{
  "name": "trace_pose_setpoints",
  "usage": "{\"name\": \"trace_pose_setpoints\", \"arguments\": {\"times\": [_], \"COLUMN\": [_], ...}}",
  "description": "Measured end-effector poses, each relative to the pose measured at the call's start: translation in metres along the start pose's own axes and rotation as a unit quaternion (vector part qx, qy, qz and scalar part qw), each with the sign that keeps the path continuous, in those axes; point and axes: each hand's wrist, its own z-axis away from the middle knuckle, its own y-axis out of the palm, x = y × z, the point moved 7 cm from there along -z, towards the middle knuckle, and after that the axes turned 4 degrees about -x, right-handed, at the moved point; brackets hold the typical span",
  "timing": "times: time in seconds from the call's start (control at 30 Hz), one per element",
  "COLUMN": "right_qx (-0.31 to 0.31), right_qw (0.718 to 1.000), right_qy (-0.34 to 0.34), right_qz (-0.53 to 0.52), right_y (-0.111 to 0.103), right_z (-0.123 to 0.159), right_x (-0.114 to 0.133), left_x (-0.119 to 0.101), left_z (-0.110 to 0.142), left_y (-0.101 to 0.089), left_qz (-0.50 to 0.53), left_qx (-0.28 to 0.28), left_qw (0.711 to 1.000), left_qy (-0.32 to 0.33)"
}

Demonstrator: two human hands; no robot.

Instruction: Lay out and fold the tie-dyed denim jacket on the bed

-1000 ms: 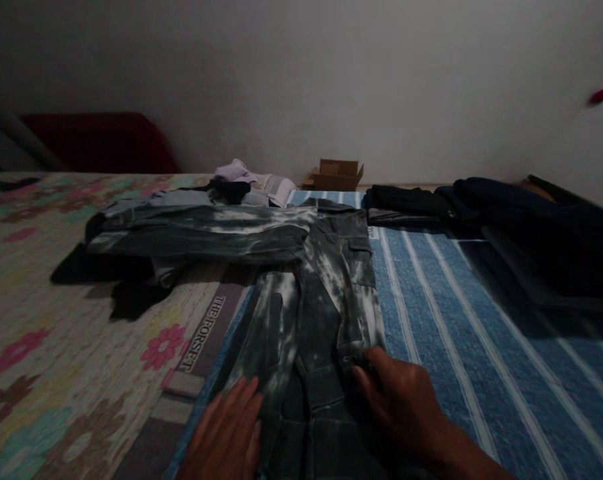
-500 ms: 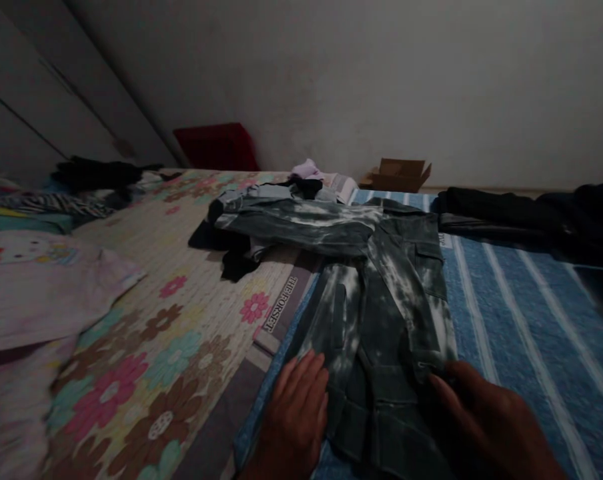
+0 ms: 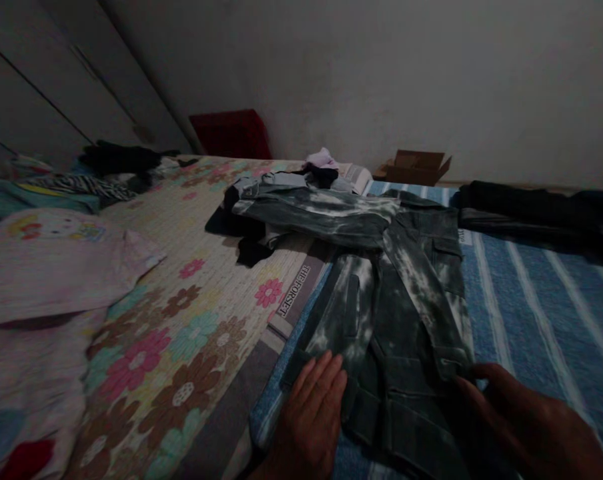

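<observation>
A dark grey and white tie-dyed jacket [image 3: 361, 293] lies front down or folded on the bed; I cannot tell which. One sleeve [image 3: 311, 217] stretches out to the left over other clothes, and the other sleeve [image 3: 421, 280] is laid down along the body. My left hand [image 3: 314, 407] rests flat on the jacket's lower left edge, fingers stretched out. At the cuff of the folded sleeve, my right hand [image 3: 521, 413] pinches the cloth between thumb and fingers. Part of the jacket's lower right side is in shadow behind that hand.
A blue striped cover [image 3: 506, 293] lies under the jacket, beside a flowered cover [image 3: 171, 320]. Pink clothing [image 3: 56, 267] is at the left, with more clothes [image 3: 116, 157] behind. Dark folded clothes [image 3: 526, 207] lie at the right. An open cardboard box [image 3: 419, 167] and a red object [image 3: 231, 133] stand by the wall.
The whole view has shifted, so everything sits further right and slightly higher in it. The left hand stays flat on the jacket and the right hand remains at the sleeve's cuff.
</observation>
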Motion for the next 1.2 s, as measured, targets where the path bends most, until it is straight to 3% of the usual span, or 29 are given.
{"name": "trace_pose_setpoints", "arguments": {"times": [0.23, 0.33, 0.43, 0.53, 0.67, 0.93, 1.2], "right_qx": [-0.050, 0.003, 0.082, 0.099, 0.126, 0.099, 0.057], "right_qw": [0.996, 0.997, 0.994, 0.992, 0.987, 0.989, 0.974], "right_qy": [-0.040, -0.058, -0.072, -0.063, -0.061, -0.069, -0.216], "right_qz": [0.063, 0.059, -0.016, -0.055, -0.085, -0.086, -0.023], "right_y": [0.013, 0.011, -0.006, -0.031, -0.038, -0.040, -0.026], "right_z": [0.018, 0.013, -0.003, -0.020, -0.030, -0.037, -0.044], "right_x": [0.016, 0.029, 0.035, 0.031, 0.024, 0.025, 0.076], "left_x": [0.002, 0.007, 0.009, 0.009, 0.007, 0.005, -0.007], "left_z": [-0.007, -0.007, -0.008, -0.009, -0.011, -0.011, -0.011], "left_y": [-0.003, 0.001, 0.005, 0.005, 0.003, 0.003, -0.005], "left_qz": [-0.002, 0.005, 0.018, 0.023, 0.018, 0.020, -0.008], "left_qx": [-0.011, -0.016, -0.015, -0.016, -0.020, -0.013, -0.005], "left_qw": [1.000, 0.999, 0.999, 0.999, 0.999, 0.999, 1.000], "left_qy": [0.016, 0.034, 0.040, 0.042, 0.043, 0.030, 0.004]}}
